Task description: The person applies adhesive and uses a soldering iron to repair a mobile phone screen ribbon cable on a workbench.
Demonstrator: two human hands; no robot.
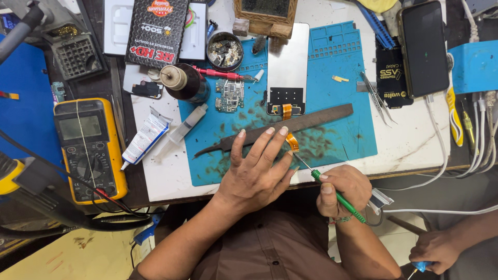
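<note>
- Orange flex ribbon (292,141), a thin strip of flexible circuit, lies on the blue silicone work mat (337,111) just below the long dark metal file (275,130), at about 12 o'clock from the person's two hands.
- Head view: the left hand (257,173) is spread flat and open, fingers extended, its fingertips (283,131) pressing down beside and on the ribbon's end; it grips nothing.
- Head view: the right hand (342,189) is closed in a pen-like grip around a green-handled precision screwdriver (340,199), whose thin metal tip points toward 10 o'clock and meets the ribbon.
- Handling, as a judgement: the ribbon looks very light, soft and easily creased or torn; it is best held flat near its free end with fingertip pressure, not pinched or pulled.
- At 12 o'clock from the ribbon lies a white rectangular phone display panel (288,67), face down, seemingly joined to the ribbon.
- At 10 o'clock sits a small green circuit board (229,95); a yellow multimeter (91,150) lies far out at 9 o'clock.
- At 4 o'clock, another person's hand (433,251) holds a blue-handled tool.
</note>
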